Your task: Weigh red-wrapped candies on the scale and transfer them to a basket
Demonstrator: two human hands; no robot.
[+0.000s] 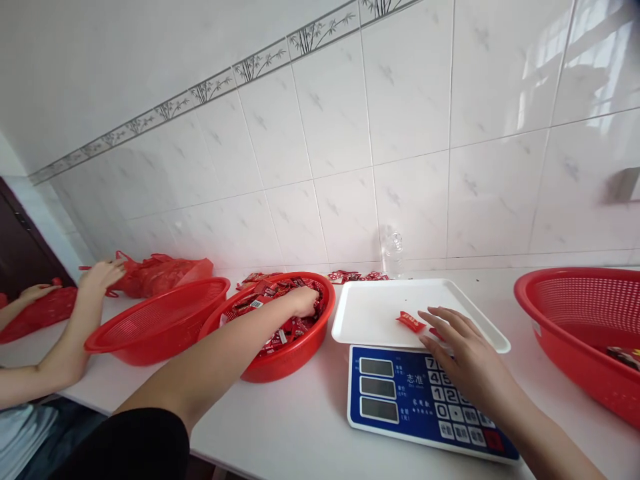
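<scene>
My left hand (305, 301) reaches into a red basket (285, 357) full of small red wrapped candies, its fingers curled down among them; what they hold is hidden. My right hand (463, 347) lies with fingers stretched out over the front edge of a white tray (380, 310) on a blue-faced electronic scale (400, 397). One red wrapped candy (411, 322) lies on the tray just left of my fingertips. Another red bit shows under those fingers.
An empty red basket (155, 323) stands left of the full one. Another person's hands (103, 273) rest on red plastic bags (160, 272) at the far left. A third red basket (580, 333) sits at the right. Loose candies (357, 275) and a clear bottle (394, 253) stand by the tiled wall.
</scene>
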